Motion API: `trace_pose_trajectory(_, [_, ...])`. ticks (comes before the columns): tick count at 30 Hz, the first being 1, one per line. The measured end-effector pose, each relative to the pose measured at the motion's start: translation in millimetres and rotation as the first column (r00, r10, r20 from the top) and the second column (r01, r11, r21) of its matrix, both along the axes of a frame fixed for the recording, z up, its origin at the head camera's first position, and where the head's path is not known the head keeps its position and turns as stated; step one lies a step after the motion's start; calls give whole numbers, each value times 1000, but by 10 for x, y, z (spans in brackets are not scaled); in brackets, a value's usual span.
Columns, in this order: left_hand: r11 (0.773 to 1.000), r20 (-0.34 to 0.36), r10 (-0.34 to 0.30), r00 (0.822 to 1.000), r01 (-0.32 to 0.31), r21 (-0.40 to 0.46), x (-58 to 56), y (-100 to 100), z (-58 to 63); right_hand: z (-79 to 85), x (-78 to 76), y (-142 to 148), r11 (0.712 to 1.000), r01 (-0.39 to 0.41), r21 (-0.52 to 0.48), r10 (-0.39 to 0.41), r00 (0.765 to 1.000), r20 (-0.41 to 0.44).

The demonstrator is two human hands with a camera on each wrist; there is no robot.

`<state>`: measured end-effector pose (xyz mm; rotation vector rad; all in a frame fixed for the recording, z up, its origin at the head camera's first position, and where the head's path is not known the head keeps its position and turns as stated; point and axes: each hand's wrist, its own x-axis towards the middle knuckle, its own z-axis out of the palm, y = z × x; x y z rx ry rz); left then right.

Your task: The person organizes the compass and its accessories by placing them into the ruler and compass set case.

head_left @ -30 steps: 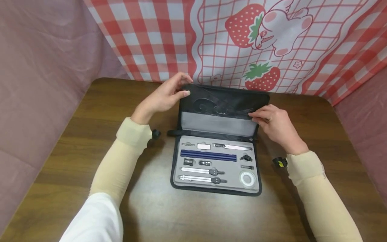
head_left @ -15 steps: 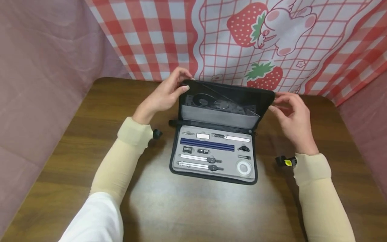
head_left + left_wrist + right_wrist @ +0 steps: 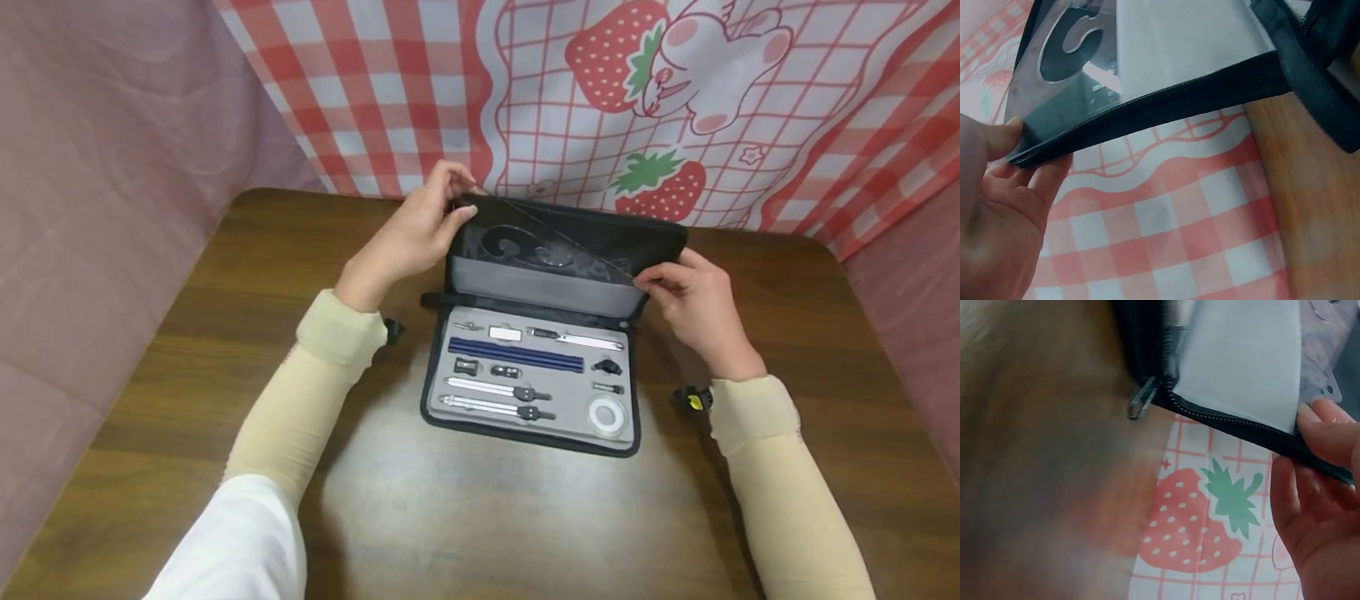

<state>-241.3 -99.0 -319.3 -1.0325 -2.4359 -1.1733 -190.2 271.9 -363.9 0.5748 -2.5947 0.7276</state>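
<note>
A black zip case of drawing instruments lies unfolded, its grey tray (image 3: 558,392) flat on the table and its lid (image 3: 600,225) tilted up behind. Clear plastic drawing templates (image 3: 551,250) stick out of the lid's grey pocket (image 3: 543,279); one has a curved cut-out (image 3: 1072,47) in the left wrist view. My left hand (image 3: 416,229) pinches the lid's upper left corner, thumb in front and fingers behind. On the other side my right hand (image 3: 697,312) grips the lid's right edge by the pocket's top, its thumb (image 3: 1332,434) inside and fingers underneath.
Seated in the tray are a blue ruler (image 3: 516,354), two compasses (image 3: 483,406), an eraser (image 3: 505,333), a sharpener (image 3: 466,366) and a white ring (image 3: 606,415). A zip pull (image 3: 1141,400) hangs by the hinge. A strawberry-print cloth (image 3: 585,100) hangs behind the wooden table (image 3: 480,517).
The lid has come up steeper and the case has shifted slightly away. My right hand went out to the lid's upper right corner, then came back to its right edge; my left stays at its corner.
</note>
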Motion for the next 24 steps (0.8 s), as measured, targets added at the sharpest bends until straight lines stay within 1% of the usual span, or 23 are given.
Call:
trace_pose_trajectory(2, [999, -12, 1, 1000, -2, -34, 11, -7, 21, -14, 3, -11, 1000, -13, 23, 13, 1000, -4])
trace_pose_trajectory(4, [998, 4, 9, 1000, -9, -59, 27, -18, 37, -23, 8, -21, 999, -19, 32, 19, 1000, -3])
trace_pose_trajectory(6, [997, 21, 16, 1000, -14, -78, 38, -21, 44, -26, 14, -25, 999, -13, 31, 14, 1000, -13])
trace_pose_trajectory(9, [994, 11, 30, 999, -29, -106, 45, -5, 42, -17, 25, -16, 999, -5, 41, 6, 1000, -13])
trace_pose_trajectory(12, [988, -18, 51, 999, -53, -142, 39, 10, 41, -3, 24, -10, 997, -22, 76, 20, 999, 34])
trace_pose_trajectory(16, [981, -24, 74, 997, -77, -179, 32, -7, 43, 14, 22, -8, 993, -58, 101, 48, 994, 100])
trace_pose_trajectory(18, [984, -18, 81, 997, -83, -160, 29, -24, 44, 20, 21, -7, 993, -63, 96, 53, 993, 108])
trace_pose_trajectory(20, [991, -37, 85, 996, -88, -97, 22, -37, 45, 21, 23, -4, 994, -63, 89, 53, 992, 112])
trace_pose_trajectory(22, [995, -74, 96, 993, -98, -17, 13, -46, 49, 17, 26, 1, 995, -61, 84, 51, 992, 112])
trace_pose_trajectory(24, [993, -117, 113, 987, -108, 47, 8, -52, 57, 13, 29, 6, 995, -59, 75, 51, 993, 111])
